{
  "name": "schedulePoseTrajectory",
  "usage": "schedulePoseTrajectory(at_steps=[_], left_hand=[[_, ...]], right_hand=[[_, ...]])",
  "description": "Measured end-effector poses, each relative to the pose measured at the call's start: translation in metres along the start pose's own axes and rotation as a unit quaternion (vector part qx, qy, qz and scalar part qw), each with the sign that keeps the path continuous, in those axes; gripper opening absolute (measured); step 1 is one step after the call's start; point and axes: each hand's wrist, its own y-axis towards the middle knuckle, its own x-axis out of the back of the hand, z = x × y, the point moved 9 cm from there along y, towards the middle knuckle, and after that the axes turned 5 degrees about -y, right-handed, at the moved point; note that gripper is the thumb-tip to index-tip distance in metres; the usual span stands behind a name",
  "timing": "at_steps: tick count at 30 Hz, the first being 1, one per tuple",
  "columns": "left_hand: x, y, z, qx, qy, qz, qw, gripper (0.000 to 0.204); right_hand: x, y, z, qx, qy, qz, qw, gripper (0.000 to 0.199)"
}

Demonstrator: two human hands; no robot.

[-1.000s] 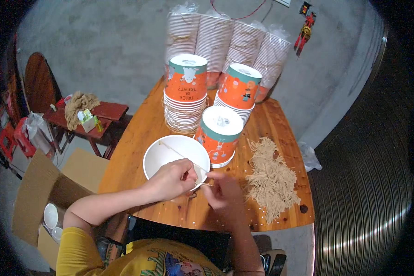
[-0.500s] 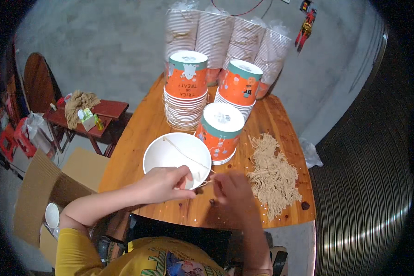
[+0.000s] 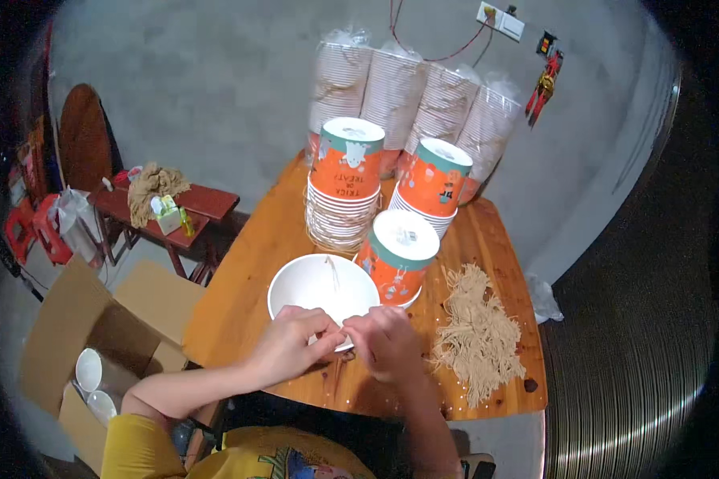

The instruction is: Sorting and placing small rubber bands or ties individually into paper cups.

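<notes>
A white paper bucket (image 3: 286, 287) stands on the wooden table with its mouth toward me. Thin tan string (image 3: 332, 273) runs across its inside from the far wall. My left hand (image 3: 295, 339) and my right hand (image 3: 385, 343) meet at the bucket's near rim, thumbs and fingertips pinched together. Between the fingertips only a bit of the string shows; its ends are hidden. Just beyond the bucket, an upturned orange paper bucket (image 3: 395, 275) with a green band and white base sits over others. To the right of my right hand lies a loose heap of cut tan strings (image 3: 479, 335).
Two more stacks of upturned orange buckets (image 3: 347, 172) (image 3: 431, 184) stand farther back on the table (image 3: 248, 247). Behind them lean several tall plastic-wrapped bucket stacks (image 3: 395, 96). An open cardboard box (image 3: 64, 327) holding white buckets is at left. A red bench (image 3: 208, 199) stands beyond it.
Both hands have come together at the near rim, the right hand moving in toward the left. The string that was stretched across the bucket now hangs shorter in view. The view has shifted slightly.
</notes>
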Motion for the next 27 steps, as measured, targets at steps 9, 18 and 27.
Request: schedulePoseTrajectory(at_steps=[9, 18, 27], left_hand=[[0.006, -0.019, 0.0, -0.035, 0.058, 0.024, 0.997, 0.014], [0.094, 0.035, -0.003, -0.102, 0.057, 0.012, 0.993, 0.014], [0.288, 0.12, 0.056, -0.065, -0.343, -0.285, 0.893, 0.039]], right_hand=[[0.006, -0.006, -0.019, -0.064, -0.016, 0.0, 0.998, 0.01], [-0.055, 0.0, -0.033, -0.263, 0.336, 0.267, 0.864, 0.017], [-0.105, 0.103, -0.104, -0.341, 0.57, 0.006, 0.748, 0.014]])
